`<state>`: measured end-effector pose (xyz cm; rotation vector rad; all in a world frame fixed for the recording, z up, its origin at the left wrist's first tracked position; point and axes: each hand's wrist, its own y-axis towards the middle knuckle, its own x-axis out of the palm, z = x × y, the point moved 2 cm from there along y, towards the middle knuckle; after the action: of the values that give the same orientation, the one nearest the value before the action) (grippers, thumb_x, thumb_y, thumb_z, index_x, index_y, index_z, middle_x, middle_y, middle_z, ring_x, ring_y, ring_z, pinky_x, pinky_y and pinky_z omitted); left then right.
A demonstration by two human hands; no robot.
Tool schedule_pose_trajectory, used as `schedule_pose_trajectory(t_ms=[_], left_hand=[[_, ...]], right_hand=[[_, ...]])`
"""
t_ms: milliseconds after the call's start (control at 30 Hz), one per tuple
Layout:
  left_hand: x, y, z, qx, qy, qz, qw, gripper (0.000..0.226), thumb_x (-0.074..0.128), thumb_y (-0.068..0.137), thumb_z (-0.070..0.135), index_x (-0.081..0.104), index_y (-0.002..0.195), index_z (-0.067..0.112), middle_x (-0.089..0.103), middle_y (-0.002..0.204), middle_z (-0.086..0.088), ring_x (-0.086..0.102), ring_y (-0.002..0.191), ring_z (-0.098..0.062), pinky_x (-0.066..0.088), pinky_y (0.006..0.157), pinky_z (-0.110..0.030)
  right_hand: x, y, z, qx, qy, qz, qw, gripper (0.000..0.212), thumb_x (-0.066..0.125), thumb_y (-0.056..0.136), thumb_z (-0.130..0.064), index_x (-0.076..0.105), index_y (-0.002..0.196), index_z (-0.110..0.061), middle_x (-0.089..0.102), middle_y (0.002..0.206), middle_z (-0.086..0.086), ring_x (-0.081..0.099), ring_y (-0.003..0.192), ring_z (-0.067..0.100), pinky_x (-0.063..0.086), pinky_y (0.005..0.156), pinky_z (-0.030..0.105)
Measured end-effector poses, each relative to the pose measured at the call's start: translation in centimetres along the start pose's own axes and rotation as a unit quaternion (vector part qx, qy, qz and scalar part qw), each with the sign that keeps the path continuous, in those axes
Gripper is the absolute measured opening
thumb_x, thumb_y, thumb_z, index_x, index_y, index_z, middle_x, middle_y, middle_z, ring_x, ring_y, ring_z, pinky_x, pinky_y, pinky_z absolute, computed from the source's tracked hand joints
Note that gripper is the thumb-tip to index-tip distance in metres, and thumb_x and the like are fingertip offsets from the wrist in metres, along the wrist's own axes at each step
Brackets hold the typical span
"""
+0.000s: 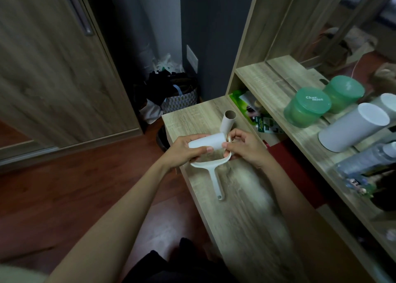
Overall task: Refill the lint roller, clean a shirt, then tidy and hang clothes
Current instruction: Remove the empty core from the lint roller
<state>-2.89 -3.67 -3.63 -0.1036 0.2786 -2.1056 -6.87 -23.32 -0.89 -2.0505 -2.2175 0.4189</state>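
Refilling above the counter [246, 201]: left hand [184, 152] is wrapping fingers [194, 138] round the white roll [209, 143]; right hand [246, 148] is pinching the frame of the lint roller [215, 179]. Next is probably calling for seating it squarely.

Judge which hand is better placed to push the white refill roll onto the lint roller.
Left, probably. The left hand grips the refill roll along its length, while the right hand pinches the end of the lint roller frame, steadying it.

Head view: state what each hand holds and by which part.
Left hand grips the refill roll around its barrel. Right hand pinches the lint roller at the frame end beside the roll, not its handle.
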Motion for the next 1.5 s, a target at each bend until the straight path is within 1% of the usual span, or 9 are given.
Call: schedule_pose_trajectory(t_ms=[200,367,567,800,967,1100,1200,1333,1500], left_hand=[[1.1,0.2,-0.8,-0.012,-0.024,0.019,0.999,0.036,0.071,0.086,0.018,0.064,0.122,0.016,0.061,0.058,0.01,0.052,0.05,-0.008,0.043,0.049,-0.018],[2.3,0.7,-2.0,-0.027,-0.074,0.062,0.995,0.031,0.072,0.086,0.024,0.068,0.116,0.017,0.056,0.073,-0.005,0.049,0.051,-0.01,0.04,0.047,-0.019],[3.3,1.2,-4.2,-0.073,-0.148,0.112,0.98,0.035,0.072,0.086,0.028,0.068,0.117,0.013,0.061,0.075,0.004,0.045,0.05,-0.009,0.037,0.045,-0.019],[3.6,1.2,-5.9,-0.121,-0.239,0.137,0.954,0.038,0.067,0.089,0.032,0.063,0.122,0.014,0.065,0.089,-0.001,0.05,0.056,-0.009,0.042,0.049,-0.018],[3.3,1.7,-6.6,-0.105,-0.195,0.141,0.965,0.038,0.066,0.09,0.032,0.061,0.124,0.017,0.064,0.093,-0.003,0.052,0.056,-0.009,0.046,0.051,-0.021],[2.1,2.5,-6.8,-0.114,-0.163,0.148,0.969,0.035,0.06,0.092,0.026,0.057,0.127,0.019,0.061,0.091,-0.001,0.053,0.054,-0.008,0.044,0.053,-0.022],[1.4,2.9,-7.0,-0.117,-0.13,0.133,0.976,0.036,0.058,0.093,0.025,0.052,0.128,0.017,0.059,0.095,-0.003,0.055,0.056,-0.008,0.044,0.057,-0.024],[0.8,3.3,-7.7,-0.13,-0.114,0.148,0.974,0.048,0.064,0.091,0.03,0.044,0.128,0.007,0.058,0.096,-0.006,0.058,0.062,-0.01,0.047,0.057,-0.024],[0.5,3.4,-7.9,-0.132,-0.128,0.161,0.97,0.051,0.067,0.09,0.027,0.039,0.126,0.006,0.058,0.099,-0.007,0.06,0.068,-0.012,0.049,0.058,-0.022]], right_hand=[[0.1,0.2,1.0,-0.018,0.023,0.033,0.999,0.014,0.062,0.087,-0.001,0.049,0.085,-0.007,0.067,0.055,0.006,0.066,0.051,0.013,0.053,0.05,0.023],[0.2,0.7,2.2,-0.034,0.023,0.094,0.995,0.017,0.064,0.086,-0.002,0.05,0.079,-0.009,0.065,0.051,0.006,0.064,0.046,0.015,0.056,0.052,0.028],[0.7,1.0,4.3,-0.04,-0.001,0.155,0.987,0.016,0.067,0.085,-0.006,0.052,0.084,-0.011,0.065,0.086,0.017,0.065,0.047,0.019,0.057,0.054,0.034],[0.8,1.0,7.4,-0.026,-0.044,0.215,0.975,0.019,0.074,0.081,-0.018,0.058,0.087,-0.01,0.067,0.083,0.009,0.064,0.05,0.024,0.054,0.055,0.041],[-0.1,1.1,8.4,-0.013,-0.06,0.216,0.974,0.015,0.073,0.081,-0.02,0.061,0.086,-0.013,0.068,0.084,0.009,0.062,0.046,0.023,0.055,0.052,0.037],[-1.4,1.8,9.0,0.004,-0.083,0.226,0.971,0.016,0.072,0.083,-0.019,0.062,0.088,-0.007,0.068,0.08,0.008,0.062,0.047,0.022,0.047,0.044,0.022],[-2.3,2.8,10.2,0.035,-0.114,0.253,0.96,0.018,0.071,0.083,-0.021,0.062,0.086,-0.006,0.068,0.077,0.006,0.061,0.044,0.014,0.047,0.046,0.022],[-3.4,3.8,11.9,0.058,-0.173,0.288,0.94,0.017,0.072,0.081,-0.023,0.065,0.082,-0.008,0.069,0.077,0.004,0.064,0.061,0.017,0.052,0.065,0.033],[-4.0,3.9,12.7,0.066,-0.213,0.284,0.932,0.015,0.074,0.079,-0.023,0.072,0.086,-0.01,0.072,0.086,0.005,0.065,0.082,0.019,0.048,0.073,0.027]])
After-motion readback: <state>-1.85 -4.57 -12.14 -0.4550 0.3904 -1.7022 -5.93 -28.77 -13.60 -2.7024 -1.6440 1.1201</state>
